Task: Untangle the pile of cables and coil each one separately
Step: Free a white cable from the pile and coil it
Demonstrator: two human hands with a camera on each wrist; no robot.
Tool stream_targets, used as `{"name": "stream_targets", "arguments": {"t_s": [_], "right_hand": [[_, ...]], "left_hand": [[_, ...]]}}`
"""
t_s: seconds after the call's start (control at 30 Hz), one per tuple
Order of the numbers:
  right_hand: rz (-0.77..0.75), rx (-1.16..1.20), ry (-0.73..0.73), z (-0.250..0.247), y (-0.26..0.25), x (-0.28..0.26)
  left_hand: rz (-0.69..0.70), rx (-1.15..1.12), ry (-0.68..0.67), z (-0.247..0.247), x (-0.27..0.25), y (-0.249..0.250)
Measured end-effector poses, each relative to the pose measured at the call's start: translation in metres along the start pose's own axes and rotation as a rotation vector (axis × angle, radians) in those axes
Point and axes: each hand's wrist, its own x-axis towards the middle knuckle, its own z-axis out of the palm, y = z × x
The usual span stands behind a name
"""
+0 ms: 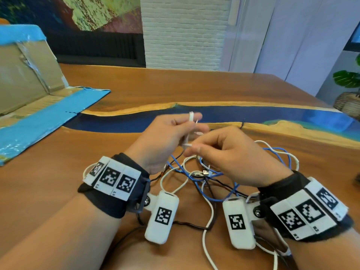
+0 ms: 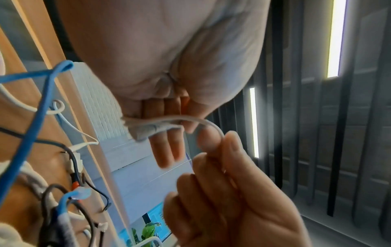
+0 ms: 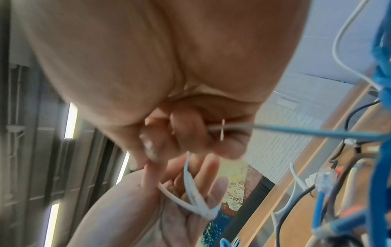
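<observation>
A thin white cable (image 1: pixel 187 138) is wound in loops round the fingers of my left hand (image 1: pixel 191 124), which is raised above the table. The same loops (image 2: pixel 148 127) show in the left wrist view and again in the right wrist view (image 3: pixel 196 205). My right hand (image 1: pixel 194 150) sits just right of the left and pinches the free stretch of this cable (image 2: pixel 213 127) between thumb and forefinger. Under both hands a tangle (image 1: pixel 204 178) of a blue cable (image 1: pixel 211 196), a thick white cable (image 1: pixel 206 230) and thin black wires (image 1: pixel 192 225) lies on the table.
The wooden table (image 1: pixel 175 84) has a blue resin strip across it. An opened cardboard box (image 1: pixel 29 75) with blue tape lies at the far left. A potted plant (image 1: pixel 348 78) stands beyond the table's right edge. Loops of cable reach the near edge under my wrists.
</observation>
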Motion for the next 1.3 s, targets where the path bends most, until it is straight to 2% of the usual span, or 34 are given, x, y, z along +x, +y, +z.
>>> {"name": "stream_targets", "arguments": {"t_s": [0.1, 0.17, 0.23, 0.33, 0.43, 0.57, 0.7, 0.9, 0.97, 1.03, 1.17, 1.3], "right_hand": [[-0.018, 0.095, 0.338, -0.012, 0.010, 0.005], [-0.005, 0.102, 0.436, -0.018, 0.018, 0.007], [0.002, 0.081, 0.458, -0.017, 0.024, 0.009], [0.005, 0.091, 0.428, -0.017, 0.024, 0.009], [0.083, 0.077, 0.313, -0.021, 0.022, 0.007], [0.101, -0.012, 0.077, -0.011, 0.018, 0.005], [0.102, -0.081, -0.087, -0.003, 0.010, 0.002], [0.008, 0.020, -0.138, -0.006, 0.003, -0.001], [-0.028, 0.106, -0.078, -0.010, 0.003, -0.001], [-0.041, 0.222, 0.050, -0.016, 0.005, -0.001], [-0.045, 0.231, 0.290, -0.020, 0.015, 0.004], [-0.022, 0.301, 0.374, -0.017, 0.026, 0.009]], "left_hand": [[-0.051, 0.136, -0.171, 0.001, -0.005, 0.001], [-0.068, 0.144, -0.222, 0.000, -0.006, 0.001], [-0.075, 0.065, -0.250, 0.000, -0.008, 0.003], [-0.081, -0.206, -0.230, -0.001, -0.010, 0.011], [-0.039, -0.495, -0.160, -0.006, -0.007, 0.016], [0.077, -0.624, -0.019, -0.006, -0.002, 0.015], [0.085, -0.412, 0.073, -0.002, 0.000, 0.008], [0.088, 0.030, 0.025, 0.003, 0.001, -0.004], [0.073, 0.171, -0.019, 0.004, 0.001, -0.006], [0.043, 0.219, -0.118, 0.005, -0.002, -0.005], [-0.008, 0.120, -0.211, 0.002, -0.006, 0.000], [-0.042, -0.019, -0.234, 0.002, -0.010, 0.006]]}}
